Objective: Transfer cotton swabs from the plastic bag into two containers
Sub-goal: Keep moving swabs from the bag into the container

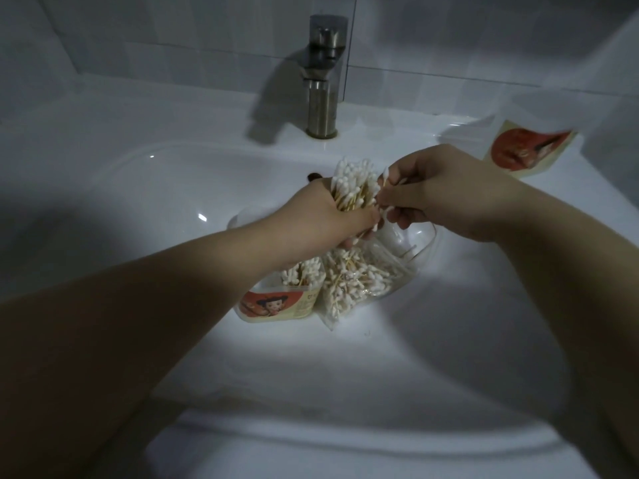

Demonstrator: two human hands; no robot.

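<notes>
The left grip (332, 216), at the middle of the frame, is curling its fingers and thumb round a thick bundle of swabs (352, 188). The bundle is standing upright, its white tips fanning out above the fist. Just right of it, the right grip (439, 188) is pinching a few loose swabs (385, 177) between thumb and fingertips, and its fingers are touching the side of the bundle. Both are hovering over the sink (173, 209), which is filling most of the frame.

Below the hands, in the bowl of the sink, a bag (359, 285) of swabs is lying flat with the swabs inside in a loose jumble. Just left of it, and touching it, a labelled box (273, 304) with a red cartoon print is sitting with a cluster of swabs (301, 273) standing in it. Up and right of the bag, partly under the right grip, a clear box (423, 242) is sitting with a few sticks showing inside. I cannot tell whether the bag is resting on it.

A tap (323, 81) is standing at the top centre. At the upper right, a lid (529, 150) with the same red print is lying on the sink's ledge, well apart from the boxes.
</notes>
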